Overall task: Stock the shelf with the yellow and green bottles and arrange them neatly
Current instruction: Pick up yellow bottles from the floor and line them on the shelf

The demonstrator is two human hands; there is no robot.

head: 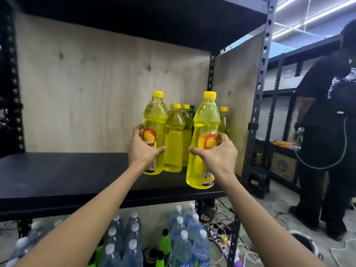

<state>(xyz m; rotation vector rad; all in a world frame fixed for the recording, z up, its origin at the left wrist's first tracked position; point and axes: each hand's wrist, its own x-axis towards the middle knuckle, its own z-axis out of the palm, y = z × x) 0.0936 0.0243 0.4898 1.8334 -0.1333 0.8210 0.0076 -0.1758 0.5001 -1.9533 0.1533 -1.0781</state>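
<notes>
Two clear plastic bottles of yellow liquid with yellow screw caps are held upright over the right part of the shelf. The nearer yellow bottle (207, 120) is close to the front edge, and the farther yellow bottle (155, 116) sits deeper and to the left. The right hand (219, 153) wraps the nearer one at its red-and-yellow label, thumb in front and fingers curled behind. The left hand (141, 149) clasps the farther one likewise. Both bare forearms reach up and forward. Whether either base touches the board cannot be told. Just behind stand more yellow bottles (174, 137) and a green-capped bottle (192, 108). The shelf board (57, 174) is matt black, backed by pale plywood (96, 83) and framed by perforated metal uprights (258, 105). Below stand white-capped water bottles (182, 245).
</notes>
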